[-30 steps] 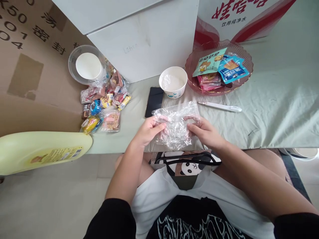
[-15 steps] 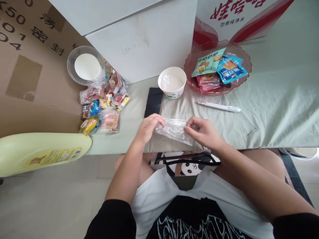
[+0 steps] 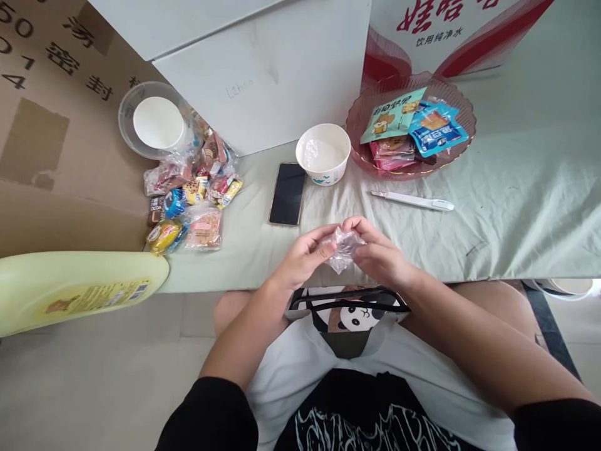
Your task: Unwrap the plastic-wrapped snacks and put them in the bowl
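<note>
Near the table's front edge, my left hand [image 3: 305,255] and my right hand [image 3: 378,250] are closed on a crumpled clear plastic wrapper [image 3: 344,249] between them. Whether anything lies inside its folds, I cannot tell. Beyond my left hand a dark phone [image 3: 287,194] lies flat on the cloth. A white paper bowl [image 3: 328,173] stands behind it with clear plastic film inside. To the right of the bowl, a white utility knife [image 3: 413,200] rests on the cloth.
A pink glass bowl [image 3: 457,166] with snack packets stands at the back right, before a red-and-white carton [image 3: 446,44]. On the left are a pile of wrapped snacks [image 3: 197,188], a plastic tub [image 3: 129,131], a cardboard box [image 3: 37,144] and a yellow bottle [image 3: 84,285].
My hands have come closer together, the left one moving right. The plastic wrapper, stretched flat between them before, is now bunched up. The phone shows fully.
</note>
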`<state>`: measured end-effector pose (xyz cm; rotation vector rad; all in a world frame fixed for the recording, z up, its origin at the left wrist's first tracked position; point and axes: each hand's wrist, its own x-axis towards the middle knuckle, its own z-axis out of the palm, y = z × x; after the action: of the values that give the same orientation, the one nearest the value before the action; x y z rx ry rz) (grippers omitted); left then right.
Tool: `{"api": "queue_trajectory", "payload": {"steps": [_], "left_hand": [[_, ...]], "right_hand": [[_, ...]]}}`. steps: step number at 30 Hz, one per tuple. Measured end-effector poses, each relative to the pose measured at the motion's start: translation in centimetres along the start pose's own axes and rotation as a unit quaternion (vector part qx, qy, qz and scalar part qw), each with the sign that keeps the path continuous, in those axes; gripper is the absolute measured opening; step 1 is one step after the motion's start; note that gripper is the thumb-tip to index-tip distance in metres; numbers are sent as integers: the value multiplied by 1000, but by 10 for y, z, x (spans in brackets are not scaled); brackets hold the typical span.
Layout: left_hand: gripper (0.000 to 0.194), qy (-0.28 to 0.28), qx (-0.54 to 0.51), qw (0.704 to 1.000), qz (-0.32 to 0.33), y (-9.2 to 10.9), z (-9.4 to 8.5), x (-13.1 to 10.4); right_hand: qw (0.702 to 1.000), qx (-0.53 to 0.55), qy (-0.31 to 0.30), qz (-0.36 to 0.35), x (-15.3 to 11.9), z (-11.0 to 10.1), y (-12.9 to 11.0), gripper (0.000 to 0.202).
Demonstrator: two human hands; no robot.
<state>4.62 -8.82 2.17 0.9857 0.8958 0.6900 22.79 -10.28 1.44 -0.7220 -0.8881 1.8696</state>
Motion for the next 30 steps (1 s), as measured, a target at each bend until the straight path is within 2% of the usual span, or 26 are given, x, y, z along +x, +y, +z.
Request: {"api": "queue_trajectory", "payload": {"steps": [3,6,8,10,12,14,16,18,20,22,24,26,27,29,30], "left_hand": [[61,12,16,1000,14,-1,-8,0],[57,3,99,994,41,1,-18,-3],[50,54,184,979,75,7,-23,-5],[42,151,266,946,112,21,-27,-4],[37,243,340,895,154,45,-27,3],[32,287,408,838,221,76,-24,20],[28,303,463,790,264,106,-20,48],[22,285,517,762,267,127,-15,84],[16,250,574,744,234,133,-9,122],[12,218,634,727,148,129,-1,153],[8,155,687,709,22,125,9,173],[6,65,722,682,-96,128,18,182],[5,29,728,674,-122,133,21,181],[7,6,727,679,-100,152,17,172],[10,25,720,691,-57,162,11,163]], "right_hand": [[1000,-15,7,4,5,-3,0,31],[997,-70,-15,3,7,-5,1,31],[993,-111,-17,-21,8,-7,-1,32],[986,-158,19,-57,8,-11,-5,31],[975,-194,79,-77,9,-15,-8,26],[968,-207,126,-66,10,-17,-11,23],[968,-204,140,-35,10,-17,-12,23],[971,-199,134,-9,11,-16,-13,24],[973,-194,126,0,12,-15,-13,25],[974,-191,120,1,13,-14,-14,25],[976,-189,111,4,12,-15,-15,26],[977,-189,102,8,12,-17,-16,26],[977,-189,102,8,11,-18,-17,26],[975,-192,108,3,10,-21,-18,26],[975,-193,114,-2,10,-22,-20,26]]}}
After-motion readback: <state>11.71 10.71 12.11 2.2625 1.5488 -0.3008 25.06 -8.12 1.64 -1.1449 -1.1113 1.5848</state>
